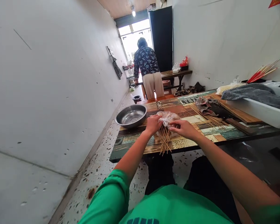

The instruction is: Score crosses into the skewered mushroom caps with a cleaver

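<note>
A clear plastic bag sits on the patterned table near its front edge, its top gathered into a twist. Thin wooden skewers stick out of it toward me, their ends reaching the table's edge. On the left side of the bag, my left hand is closed on the plastic. My right hand pinches the bag from the right with thumb and fingertips. What lies inside the bag is blurred by the plastic. Just left of my left hand stands a wide metal basin.
Loose skewers and a stained crumpled cloth lie to the right. Beyond them are a wooden board and a white tub with a grey towel. A person bends over farther back. A wall runs along the left.
</note>
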A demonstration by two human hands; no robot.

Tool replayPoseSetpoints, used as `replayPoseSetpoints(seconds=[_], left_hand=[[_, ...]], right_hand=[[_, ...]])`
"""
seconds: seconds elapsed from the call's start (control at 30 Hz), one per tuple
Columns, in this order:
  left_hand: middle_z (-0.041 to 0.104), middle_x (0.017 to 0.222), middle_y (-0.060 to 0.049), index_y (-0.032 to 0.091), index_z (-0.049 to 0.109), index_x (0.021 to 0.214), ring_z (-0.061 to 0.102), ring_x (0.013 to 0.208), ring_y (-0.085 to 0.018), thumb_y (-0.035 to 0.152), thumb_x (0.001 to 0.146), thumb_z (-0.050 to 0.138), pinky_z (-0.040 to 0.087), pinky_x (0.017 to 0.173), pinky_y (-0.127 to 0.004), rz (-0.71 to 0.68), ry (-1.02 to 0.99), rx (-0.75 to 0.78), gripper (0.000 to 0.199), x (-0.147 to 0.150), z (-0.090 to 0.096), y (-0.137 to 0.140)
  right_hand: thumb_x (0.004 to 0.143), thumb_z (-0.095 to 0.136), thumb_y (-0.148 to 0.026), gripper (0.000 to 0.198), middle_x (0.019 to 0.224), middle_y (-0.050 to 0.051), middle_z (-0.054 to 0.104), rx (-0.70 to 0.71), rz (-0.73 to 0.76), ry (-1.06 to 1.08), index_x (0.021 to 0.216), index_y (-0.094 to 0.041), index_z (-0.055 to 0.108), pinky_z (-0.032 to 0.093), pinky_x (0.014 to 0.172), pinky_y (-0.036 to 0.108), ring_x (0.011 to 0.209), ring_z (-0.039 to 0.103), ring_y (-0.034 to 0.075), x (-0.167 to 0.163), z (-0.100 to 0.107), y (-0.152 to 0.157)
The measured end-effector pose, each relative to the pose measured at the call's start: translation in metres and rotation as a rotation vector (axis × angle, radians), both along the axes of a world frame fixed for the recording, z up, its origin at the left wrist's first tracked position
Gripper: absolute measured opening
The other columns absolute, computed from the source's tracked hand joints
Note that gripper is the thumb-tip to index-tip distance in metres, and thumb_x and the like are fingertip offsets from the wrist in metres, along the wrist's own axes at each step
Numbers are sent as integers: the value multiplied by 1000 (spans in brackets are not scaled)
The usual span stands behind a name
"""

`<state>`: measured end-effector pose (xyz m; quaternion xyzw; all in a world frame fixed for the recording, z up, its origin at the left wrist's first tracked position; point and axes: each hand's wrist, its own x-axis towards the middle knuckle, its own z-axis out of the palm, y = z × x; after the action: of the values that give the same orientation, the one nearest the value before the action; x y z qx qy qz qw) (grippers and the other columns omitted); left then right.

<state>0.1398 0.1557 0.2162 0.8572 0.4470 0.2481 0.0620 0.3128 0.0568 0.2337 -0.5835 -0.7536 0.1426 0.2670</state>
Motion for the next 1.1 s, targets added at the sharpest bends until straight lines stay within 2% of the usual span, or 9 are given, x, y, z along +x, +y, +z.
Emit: replayPoseSetpoints(seconds=[0.13,0.3,0.4,0.6,0.77,0.9,1.1], left_hand=[[63,116,-6,24,68,106,53,114,-26,30,81,65,36,97,-43,39,84,-58,26,7,-8,10],[60,117,-7,23,65,107,49,113,-28,35,77,69,38,92,-41,35,52,-103,33,5,-16,19],[61,112,-6,23,67,102,51,109,-27,34,76,71,40,89,-39,-16,-7,-156,28,6,-19,25],[65,100,-5,18,67,95,56,99,-21,26,74,73,42,93,-36,-120,-217,-134,23,3,-29,31],[69,93,-2,20,68,85,60,94,-17,17,76,69,42,93,-33,-211,-321,-100,9,-4,-34,27],[70,93,-1,22,70,85,59,95,-18,19,77,68,42,91,-32,-148,-326,-94,9,0,-34,21],[68,83,-1,21,70,82,58,88,-17,22,77,66,43,85,-30,-83,-337,-92,7,9,-32,16]], right_hand=[[82,64,-25,27,104,14,66,93,-133,-161,105,-13,69,44,81,34,97,59,25,-20,-11,29],[80,64,-25,21,98,17,65,117,-216,-312,94,-10,69,42,73,35,93,58,30,-32,-24,45],[83,57,-19,17,96,16,64,156,-242,-353,92,-11,68,40,72,34,91,58,29,-33,-31,46],[88,47,-19,21,88,11,65,259,-256,-312,85,-17,68,39,71,32,84,57,24,-29,-43,41],[87,48,-18,20,88,8,67,301,-320,-185,85,-19,68,41,70,30,82,59,21,-19,-44,36],[84,56,-21,15,81,4,68,264,-255,-109,77,-20,69,44,67,27,76,61,18,-7,-34,43],[83,61,-18,13,86,6,67,261,-84,-111,84,-19,73,43,74,28,83,59,19,-2,-26,57]])
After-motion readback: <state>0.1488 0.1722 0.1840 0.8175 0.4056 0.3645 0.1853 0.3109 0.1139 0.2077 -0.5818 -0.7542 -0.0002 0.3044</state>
